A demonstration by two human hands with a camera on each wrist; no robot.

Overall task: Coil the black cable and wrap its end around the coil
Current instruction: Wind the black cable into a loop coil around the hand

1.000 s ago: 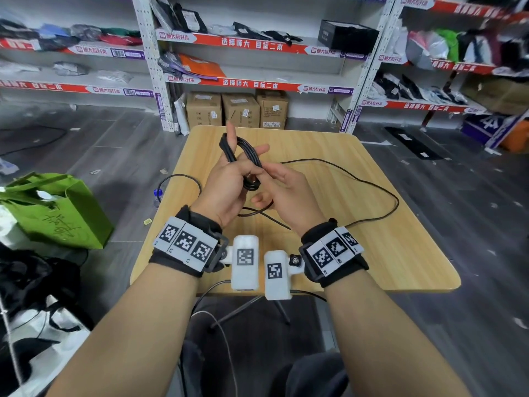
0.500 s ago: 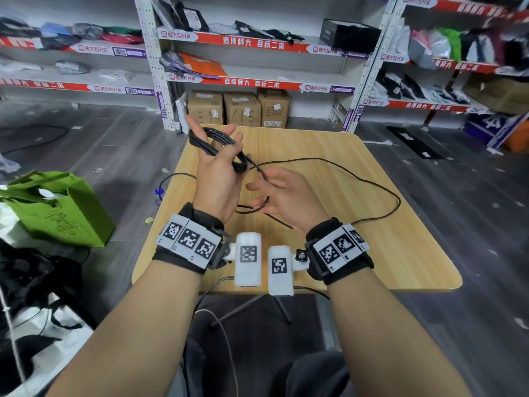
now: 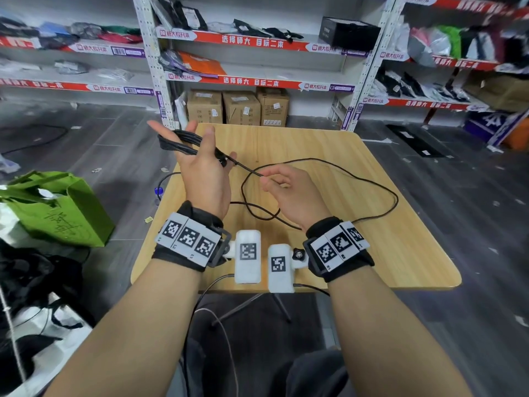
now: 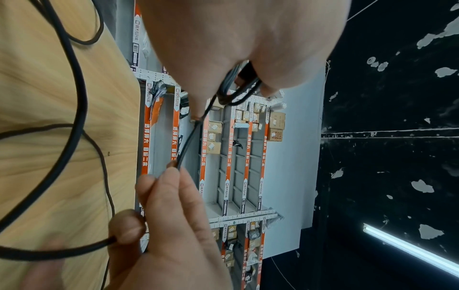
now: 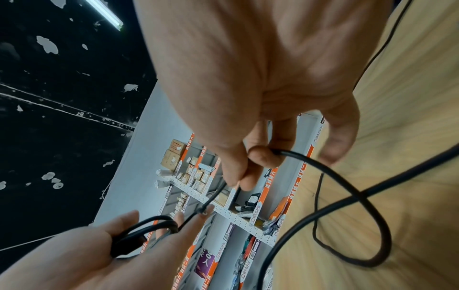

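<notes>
Above the wooden table [image 3: 315, 144] my left hand [image 3: 200, 167] is raised with its fingers straight and spread. Several turns of the black cable, the coil [image 3: 183, 144], are looped round it; they cross its palm in the right wrist view [image 5: 144, 231]. From the coil [image 4: 236, 92] a short taut strand runs to my right hand [image 3: 272, 181], which pinches the cable between thumb and fingertips [image 5: 248, 168]. The loose cable [image 3: 372, 179] lies in wide loops over the table's middle and right side.
A green bag [image 3: 57, 207] stands on the floor to the left, with dark bags nearer me. Shelving [image 3: 243, 41] and cardboard boxes [image 3: 240, 107] stand behind the table. A small blue object [image 3: 158, 191] shows at the table's left edge.
My left hand has swung out to the left with the coil and spread its fingers. The right hand has drawn apart from it, and a strand now stretches between them.
</notes>
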